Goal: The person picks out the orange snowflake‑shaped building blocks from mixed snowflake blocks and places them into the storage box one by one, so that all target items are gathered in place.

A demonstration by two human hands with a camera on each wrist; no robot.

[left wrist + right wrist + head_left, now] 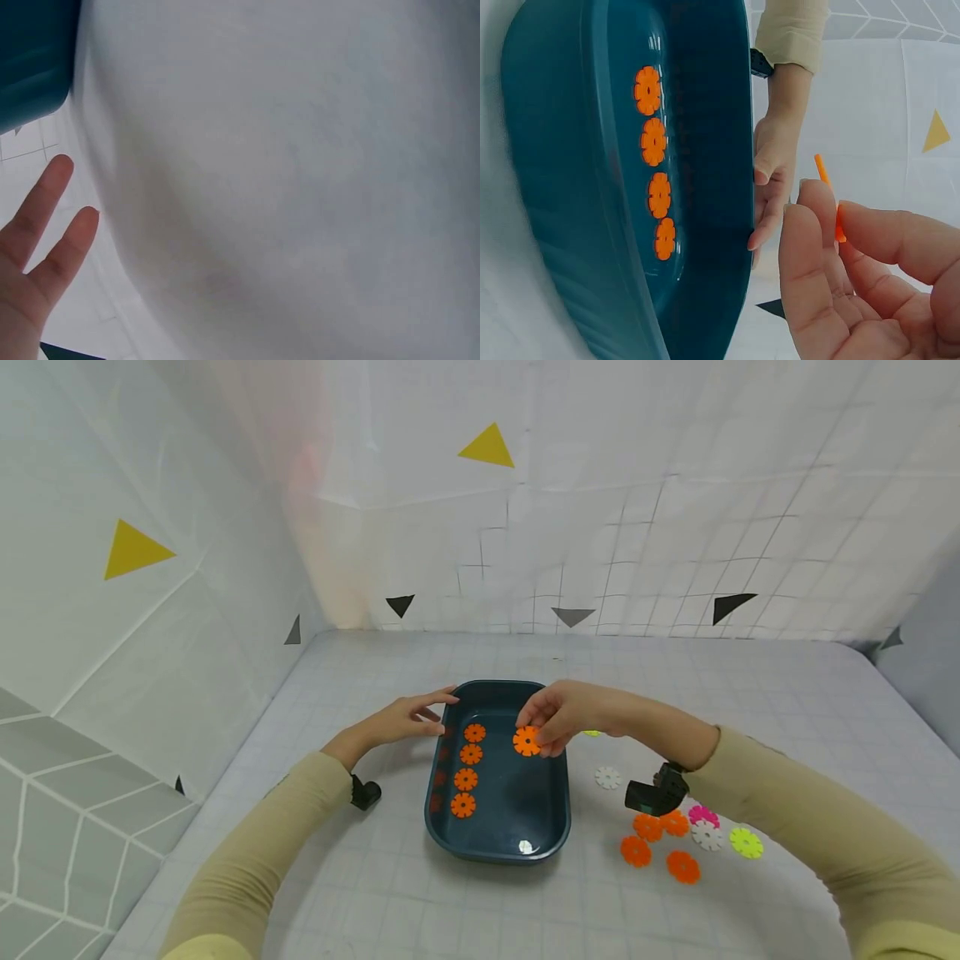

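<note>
My right hand (577,714) pinches an orange notched plastic disc (526,741) between thumb and fingers, above the right part of a dark teal tray (517,806). In the right wrist view the held disc (822,169) appears edge-on. Inside the tray, along its left side, several orange discs (466,779) lie flat in a column. At the tray's upper left rim is my left hand (405,720), its fingers spread and fairly straight, with nothing held. The left wrist view has two extended fingers (66,251) below a corner of the tray (34,67).
Right of the tray, loose orange discs (636,852) lie beside a pink disc (703,816), a white disc (707,836) and a yellow disc (746,842). Another white disc (607,777) lies nearer the tray. A patterned white sheet (360,893) covers the table.
</note>
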